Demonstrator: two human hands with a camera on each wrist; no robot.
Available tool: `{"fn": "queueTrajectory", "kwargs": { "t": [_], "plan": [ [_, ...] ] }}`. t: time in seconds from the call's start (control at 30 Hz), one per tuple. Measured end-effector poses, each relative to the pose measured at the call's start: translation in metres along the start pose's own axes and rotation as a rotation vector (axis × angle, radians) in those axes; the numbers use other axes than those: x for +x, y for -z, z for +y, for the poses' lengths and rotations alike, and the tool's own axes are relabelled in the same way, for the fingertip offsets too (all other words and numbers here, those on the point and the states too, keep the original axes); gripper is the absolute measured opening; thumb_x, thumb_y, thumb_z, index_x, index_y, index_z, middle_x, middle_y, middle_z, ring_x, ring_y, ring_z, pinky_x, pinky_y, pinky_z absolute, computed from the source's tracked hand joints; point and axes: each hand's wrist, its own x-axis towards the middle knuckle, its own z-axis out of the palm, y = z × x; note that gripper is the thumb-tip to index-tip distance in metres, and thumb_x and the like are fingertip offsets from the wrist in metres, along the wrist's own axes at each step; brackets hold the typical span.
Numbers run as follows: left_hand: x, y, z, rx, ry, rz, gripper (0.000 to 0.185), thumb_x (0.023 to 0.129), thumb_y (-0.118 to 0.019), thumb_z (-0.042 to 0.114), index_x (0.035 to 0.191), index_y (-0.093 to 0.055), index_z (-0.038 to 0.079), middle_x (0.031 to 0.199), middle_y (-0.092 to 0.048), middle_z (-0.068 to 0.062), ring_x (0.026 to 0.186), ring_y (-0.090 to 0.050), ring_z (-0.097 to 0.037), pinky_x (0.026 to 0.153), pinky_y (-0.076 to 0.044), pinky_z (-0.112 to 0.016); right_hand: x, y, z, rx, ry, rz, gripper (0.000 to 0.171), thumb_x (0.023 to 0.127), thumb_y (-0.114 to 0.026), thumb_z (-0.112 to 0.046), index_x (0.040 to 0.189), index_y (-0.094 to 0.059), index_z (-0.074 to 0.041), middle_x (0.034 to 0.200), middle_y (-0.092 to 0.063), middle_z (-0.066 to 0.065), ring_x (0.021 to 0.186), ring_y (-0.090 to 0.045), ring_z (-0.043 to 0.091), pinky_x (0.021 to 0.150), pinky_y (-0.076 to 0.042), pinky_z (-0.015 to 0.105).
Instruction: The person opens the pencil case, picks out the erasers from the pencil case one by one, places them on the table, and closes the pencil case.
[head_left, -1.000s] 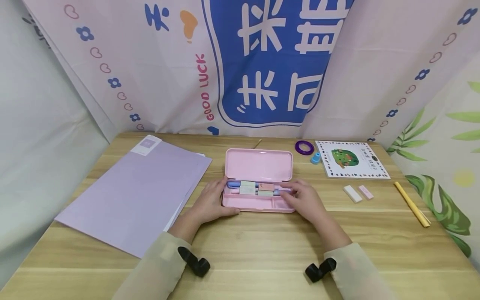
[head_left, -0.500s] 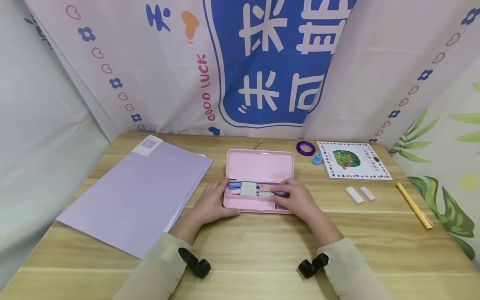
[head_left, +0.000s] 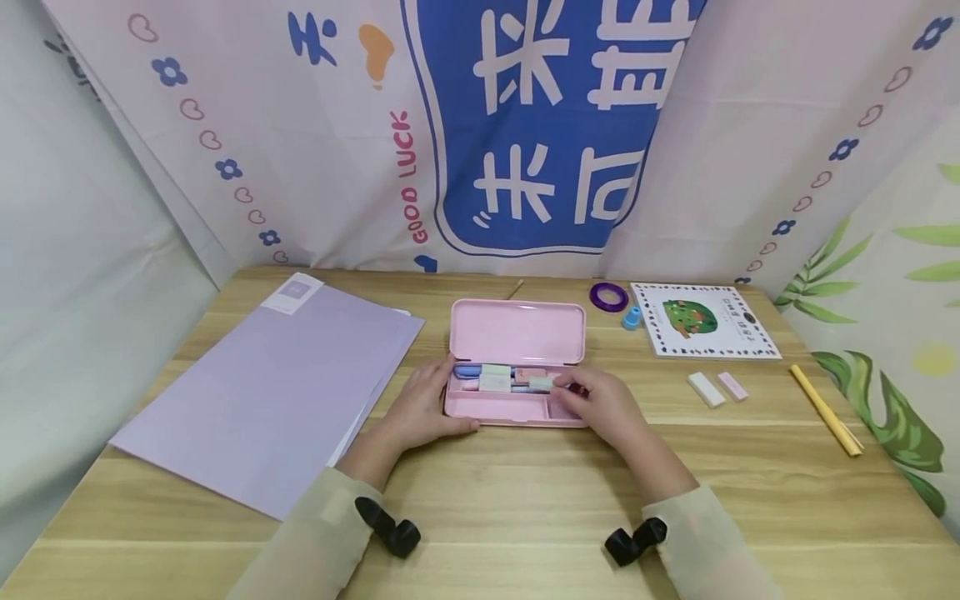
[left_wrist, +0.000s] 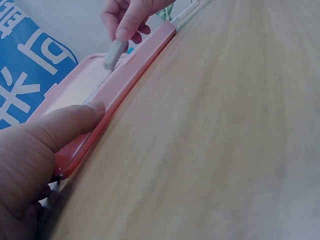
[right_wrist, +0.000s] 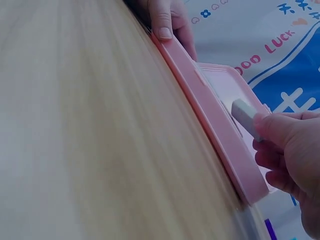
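Here the left hand (head_left: 426, 406) grips a case (head_left: 517, 332), right hand (head_left: 604, 407) pinching a block (right_wrist: 245, 117) above.

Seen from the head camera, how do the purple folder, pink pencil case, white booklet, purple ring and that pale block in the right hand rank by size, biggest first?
1. Purple folder
2. Pink pencil case
3. White booklet
4. Purple ring
Unranked: the pale block, since the right hand partly hides it.

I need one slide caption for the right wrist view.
Left hand holding the open pink case while the right hand pinches a pale block above it.
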Motion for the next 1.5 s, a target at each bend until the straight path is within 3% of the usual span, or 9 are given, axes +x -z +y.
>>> {"fn": "queueTrajectory", "kwargs": {
  "t": [0.23, 0.43, 0.57, 0.7, 0.83, 0.97, 1.1, 1.3, 1.5],
  "plan": [
    [0.000, -0.001, -0.001, -0.002, 0.002, -0.003, 0.116, 0.071, -0.081, 0.053, 0.156, -0.019, 0.004, 0.157, -0.031, -0.021, 0.145, -0.028, -0.038, 0.119, -0.026, -0.053, -0.014, 0.025, 0.030, -0.020, -0.007, 0.152, 0.035, 0.094, -0.065, -0.016, 0.127, -0.064, -0.003, 0.115, -0.068, 0.018, 0.101, -0.065, 0.034, 0.090, -0.053, 0.051],
    [0.000, 0.000, -0.001, 0.009, -0.006, -0.010, 0.115, 0.072, -0.080, 0.053, 0.156, -0.019, 0.004, 0.157, -0.031, -0.022, 0.144, -0.028, -0.039, 0.119, -0.026, -0.053, -0.033, 0.055, 0.070, -0.116, -0.164, 0.272, 0.034, 0.097, -0.059, -0.015, 0.127, -0.063, 0.002, 0.115, -0.064, 0.025, 0.096, -0.063, 0.037, 0.082, -0.053, 0.052],
    [0.000, 0.001, -0.001, 0.016, -0.007, -0.009, 0.115, 0.072, -0.080, 0.054, 0.156, -0.019, 0.004, 0.156, -0.031, -0.022, 0.144, -0.029, -0.039, 0.118, -0.027, -0.053, -0.044, 0.068, 0.090, -0.176, -0.248, 0.283, 0.036, 0.098, -0.058, -0.016, 0.126, -0.062, 0.005, 0.111, -0.063, 0.025, 0.094, -0.061, 0.035, 0.079, -0.051, 0.047],
    [0.000, 0.001, -0.001, 0.020, -0.001, -0.008, 0.116, 0.072, -0.080, 0.054, 0.156, -0.019, 0.003, 0.156, -0.031, -0.022, 0.144, -0.029, -0.039, 0.118, -0.027, -0.054, -0.050, 0.074, 0.101, -0.209, -0.307, 0.225, 0.038, 0.097, -0.059, -0.018, 0.127, -0.061, 0.005, 0.101, -0.064, 0.020, 0.087, -0.057, 0.029, 0.071, -0.045, 0.037],
    [0.001, 0.001, -0.001, 0.023, 0.009, -0.010, 0.116, 0.072, -0.080, 0.054, 0.156, -0.019, 0.004, 0.157, -0.030, -0.021, 0.144, -0.028, -0.039, 0.118, -0.027, -0.054, -0.051, 0.076, 0.104, -0.187, -0.347, 0.165, 0.040, 0.094, -0.060, -0.017, 0.126, -0.061, 0.007, 0.110, -0.066, 0.026, 0.108, -0.057, 0.041, 0.082, -0.049, 0.048],
    [0.001, 0.000, -0.001, 0.021, 0.006, -0.010, 0.116, 0.072, -0.080, 0.054, 0.156, -0.019, 0.003, 0.157, -0.030, -0.021, 0.144, -0.028, -0.039, 0.118, -0.027, -0.054, -0.051, 0.077, 0.106, -0.160, -0.366, 0.136, 0.041, 0.092, -0.061, -0.016, 0.124, -0.061, 0.009, 0.124, -0.062, 0.030, 0.132, -0.043, 0.049, 0.101, -0.041, 0.059],
    [0.002, 0.000, -0.001, 0.021, -0.003, -0.005, 0.116, 0.072, -0.081, 0.054, 0.156, -0.019, 0.004, 0.157, -0.031, -0.021, 0.144, -0.029, -0.039, 0.118, -0.027, -0.053, -0.051, 0.077, 0.104, -0.151, -0.369, 0.149, 0.042, 0.092, -0.061, -0.018, 0.124, -0.061, 0.008, 0.122, -0.063, 0.029, 0.130, -0.045, 0.048, 0.102, -0.040, 0.059],
    [0.002, 0.000, -0.002, 0.027, -0.006, -0.010, 0.116, 0.072, -0.080, 0.054, 0.156, -0.019, 0.004, 0.157, -0.031, -0.022, 0.144, -0.029, -0.038, 0.118, -0.027, -0.052, -0.048, 0.072, 0.093, -0.113, -0.311, 0.206, 0.043, 0.096, -0.060, -0.030, 0.125, -0.063, 0.002, 0.108, -0.063, 0.022, 0.099, -0.057, 0.034, 0.080, -0.048, 0.044],
    [0.002, 0.000, 0.000, 0.028, -0.002, -0.013, 0.116, 0.072, -0.080, 0.054, 0.156, -0.018, 0.004, 0.157, -0.031, -0.021, 0.144, -0.029, -0.038, 0.118, -0.027, -0.052, -0.030, 0.051, 0.069, -0.017, -0.200, 0.169, 0.040, 0.094, -0.064, -0.027, 0.125, -0.064, 0.000, 0.120, -0.063, 0.023, 0.109, -0.058, 0.038, 0.093, -0.047, 0.053]
  ]
}}
